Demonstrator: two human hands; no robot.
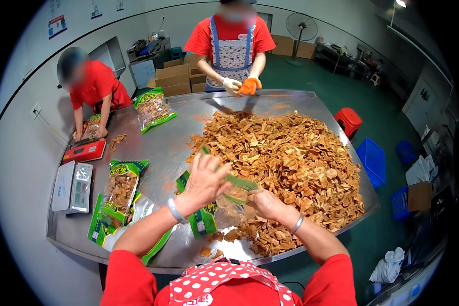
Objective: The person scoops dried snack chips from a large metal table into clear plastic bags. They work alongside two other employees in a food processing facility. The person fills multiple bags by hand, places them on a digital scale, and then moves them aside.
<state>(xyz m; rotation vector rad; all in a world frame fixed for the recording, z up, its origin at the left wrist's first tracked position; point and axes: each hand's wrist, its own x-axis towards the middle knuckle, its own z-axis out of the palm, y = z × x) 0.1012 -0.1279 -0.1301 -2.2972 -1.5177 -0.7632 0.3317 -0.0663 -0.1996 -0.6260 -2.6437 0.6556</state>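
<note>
Before me a green-edged clear plastic bag (202, 222) lies tilted on the steel table, against a large heap of brown dried chips (290, 164). My right hand (267, 203) pinches the bag's green top edge. Over the bag's other side is my left hand (206, 179), its fingers spread; whether it touches the plastic is hard to tell. Some brown pieces show through or beside the clear part. Left of my forearm lie a filled green bag (121, 187) and flat, partly overlapping green-and-clear bags (95, 229).
The steel table (164, 141) has a raised rim. A white scale (72, 187) and a red scale (85, 150) stand at left. Another filled bag (153, 109) lies farther back. One co-worker handles a bag at left; another, gloved, stands opposite. A red stool (348, 119) is beyond the right edge.
</note>
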